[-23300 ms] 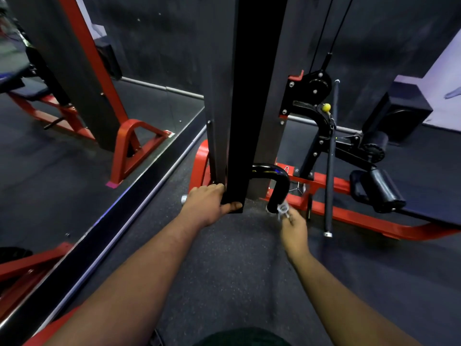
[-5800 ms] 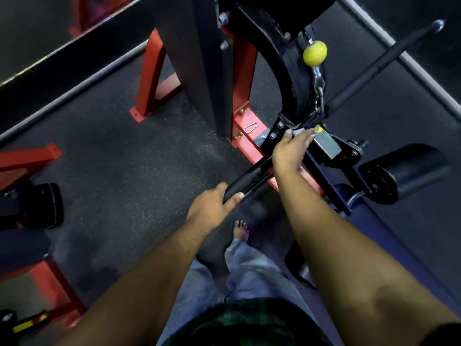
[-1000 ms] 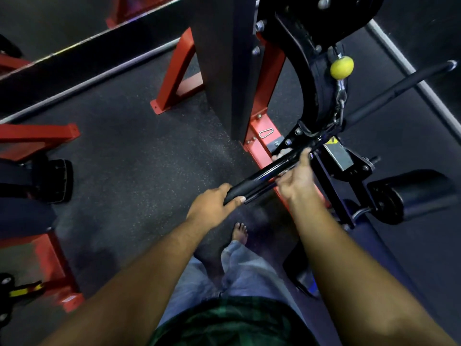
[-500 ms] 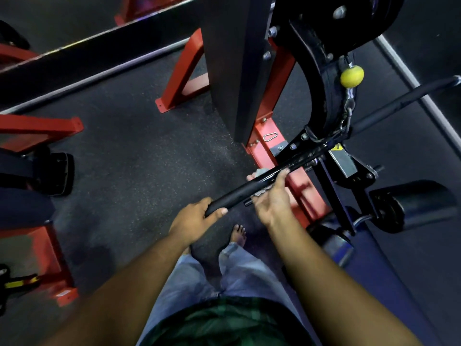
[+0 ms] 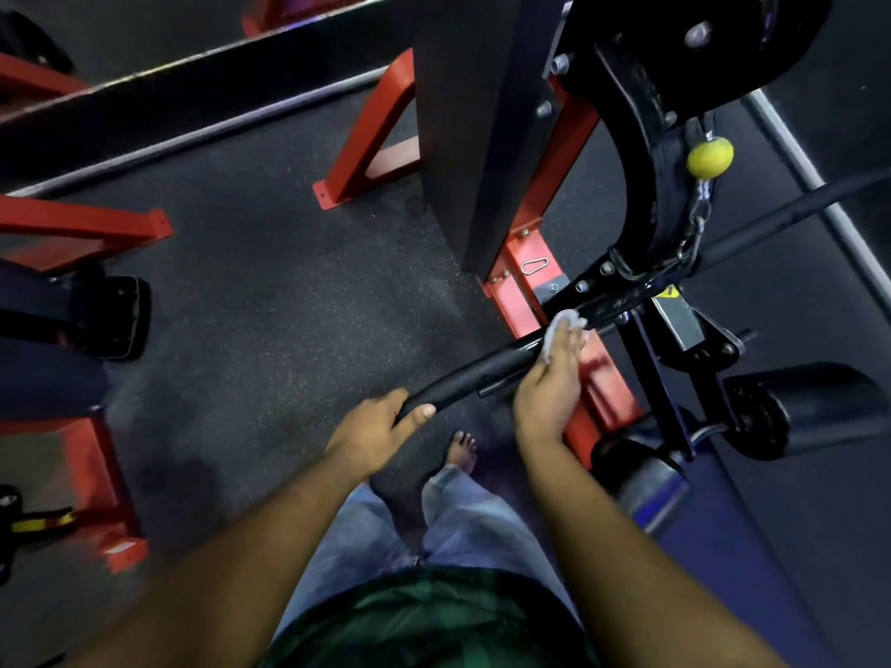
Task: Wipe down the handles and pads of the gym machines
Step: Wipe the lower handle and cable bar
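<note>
A matt black rubbery grip (image 5: 463,378) is seen on the bar's near end, while the bare section (image 5: 525,343) beyond it is glossy black metal. A soft white cloth (image 5: 559,330) is pressed against that sheen. The frame (image 5: 540,301) is painted red metal, smooth and slightly shiny. The floor (image 5: 270,301) is rough, speckled dark rubber. A roller pad (image 5: 819,407) is covered in smooth black vinyl.

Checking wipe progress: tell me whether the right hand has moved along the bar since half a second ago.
Yes. The right hand with the white cloth has slid up the bar, away from the left hand, toward the chain.
</note>
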Action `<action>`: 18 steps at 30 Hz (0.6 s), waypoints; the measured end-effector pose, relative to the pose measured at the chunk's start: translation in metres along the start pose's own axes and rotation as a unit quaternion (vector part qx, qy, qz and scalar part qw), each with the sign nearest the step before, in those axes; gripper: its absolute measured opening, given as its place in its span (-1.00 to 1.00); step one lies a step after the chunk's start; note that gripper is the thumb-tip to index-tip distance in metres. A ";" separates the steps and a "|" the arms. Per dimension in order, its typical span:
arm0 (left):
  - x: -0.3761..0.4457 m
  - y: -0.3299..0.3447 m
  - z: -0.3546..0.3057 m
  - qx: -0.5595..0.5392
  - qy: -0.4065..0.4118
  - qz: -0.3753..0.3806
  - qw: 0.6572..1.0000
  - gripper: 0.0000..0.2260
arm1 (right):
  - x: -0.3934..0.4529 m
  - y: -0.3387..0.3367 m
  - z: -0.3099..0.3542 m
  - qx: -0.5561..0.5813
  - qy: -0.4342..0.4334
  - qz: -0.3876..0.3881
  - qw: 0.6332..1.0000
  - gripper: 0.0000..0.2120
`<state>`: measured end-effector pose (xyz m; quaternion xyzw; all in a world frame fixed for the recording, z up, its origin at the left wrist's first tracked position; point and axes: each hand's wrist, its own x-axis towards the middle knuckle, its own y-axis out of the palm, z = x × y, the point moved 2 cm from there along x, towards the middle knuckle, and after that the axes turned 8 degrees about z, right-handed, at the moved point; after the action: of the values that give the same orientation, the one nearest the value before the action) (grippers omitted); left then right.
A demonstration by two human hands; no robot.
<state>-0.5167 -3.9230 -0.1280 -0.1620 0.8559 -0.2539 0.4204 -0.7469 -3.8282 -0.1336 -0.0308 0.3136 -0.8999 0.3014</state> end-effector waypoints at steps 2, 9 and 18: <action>0.001 -0.003 0.001 -0.002 0.001 0.002 1.000 -0.37 | 0.000 -0.003 -0.011 -0.124 -0.095 0.068 0.985 -0.33; -0.005 -0.007 -0.008 0.001 0.015 0.005 1.000 -0.51 | 0.113 -0.088 -0.027 -0.293 -0.037 0.056 0.954 -0.42; -0.005 -0.009 -0.008 -0.001 0.009 0.016 1.000 -0.50 | 0.059 -0.044 -0.008 -0.348 -0.251 0.211 0.878 -0.54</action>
<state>-0.5195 -3.9256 -0.1151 -0.1465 0.8626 -0.2476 0.4161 -0.8201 -3.8303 -0.1223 -0.2916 0.5193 -0.6099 0.5228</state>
